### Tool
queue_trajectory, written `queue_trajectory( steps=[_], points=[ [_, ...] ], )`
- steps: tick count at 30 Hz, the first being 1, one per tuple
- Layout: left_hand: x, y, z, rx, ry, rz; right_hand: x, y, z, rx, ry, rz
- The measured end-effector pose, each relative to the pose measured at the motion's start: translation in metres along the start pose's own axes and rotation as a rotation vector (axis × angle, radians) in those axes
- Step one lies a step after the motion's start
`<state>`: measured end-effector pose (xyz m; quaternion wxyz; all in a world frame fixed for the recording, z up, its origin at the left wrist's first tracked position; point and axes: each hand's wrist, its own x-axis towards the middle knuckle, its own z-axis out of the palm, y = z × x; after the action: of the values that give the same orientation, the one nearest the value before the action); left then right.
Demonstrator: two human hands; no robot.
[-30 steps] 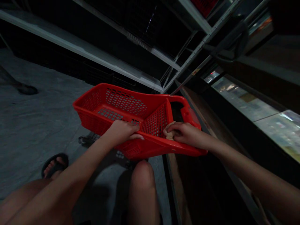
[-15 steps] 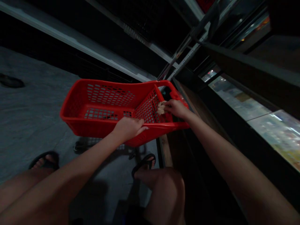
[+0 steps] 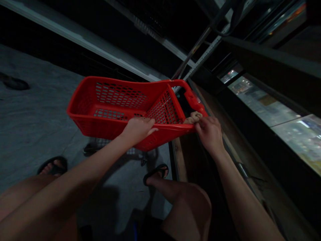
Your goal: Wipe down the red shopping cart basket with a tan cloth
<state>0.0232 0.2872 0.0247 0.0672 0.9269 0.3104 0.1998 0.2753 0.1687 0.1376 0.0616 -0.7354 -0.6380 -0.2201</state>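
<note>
A red plastic shopping cart (image 3: 115,130) with slotted walls stands in front of me, its handle end to the right. My left hand (image 3: 140,128) is closed over the near rim of its basket. At the handle-side corner of that rim, my right hand (image 3: 209,132) pinches a crumpled beige cloth (image 3: 195,116), which bunches against the inner side of the corner. Part of the cloth is hidden behind the rim and my fingers. Toward the handle end, a slotted red flap (image 3: 167,108) slants across the basket.
A wooden ledge (image 3: 181,159) runs beside the cart on the right, with lit glass cases (image 3: 271,100) beyond. Dark shelving with a pale edge (image 3: 92,45) lies behind. My sandalled feet are on the grey concrete floor (image 3: 32,117). Another dark shoe (image 3: 16,83) shows at far left.
My right hand has moved right and toward me with the cloth, from inside the handle end to the near corner of the rim. My left hand keeps its grip.
</note>
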Motion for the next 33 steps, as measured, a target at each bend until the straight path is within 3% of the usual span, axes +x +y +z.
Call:
queue_trajectory(
  steps=[4,8,10,16,19,21,24,29,31,33],
  points=[
    [-0.012,-0.044,-0.016,-0.049,-0.056,0.091,-0.028,-0.013,-0.001,0.116,0.09,0.111],
    [-0.047,-0.111,-0.033,0.145,-0.176,-0.084,-0.037,-0.05,0.019,0.143,0.156,0.108],
    [-0.062,-0.13,-0.039,0.208,-0.239,-0.19,-0.037,-0.078,0.036,0.159,0.182,0.056],
    [-0.068,-0.125,-0.044,0.132,-0.265,-0.346,-0.029,-0.176,0.086,0.171,0.286,-0.045],
    [-0.065,-0.121,-0.042,0.144,-0.273,-0.342,-0.028,-0.193,0.094,0.187,0.264,-0.116],
    [-0.064,-0.121,-0.04,0.168,-0.276,-0.325,-0.033,-0.182,0.092,0.198,0.269,-0.19],
    [-0.064,-0.118,-0.036,0.186,-0.25,-0.295,-0.048,-0.135,0.082,0.139,0.33,-0.29],
    [-0.059,-0.093,-0.029,0.2,-0.159,-0.237,-0.076,-0.031,0.063,-0.091,0.519,-0.146],
    [-0.057,-0.077,-0.024,0.201,-0.137,-0.23,-0.079,-0.012,0.066,-0.116,0.592,-0.072],
    [-0.055,-0.063,-0.02,0.197,-0.131,-0.226,-0.08,-0.019,0.078,-0.049,0.605,-0.043]
  ],
)
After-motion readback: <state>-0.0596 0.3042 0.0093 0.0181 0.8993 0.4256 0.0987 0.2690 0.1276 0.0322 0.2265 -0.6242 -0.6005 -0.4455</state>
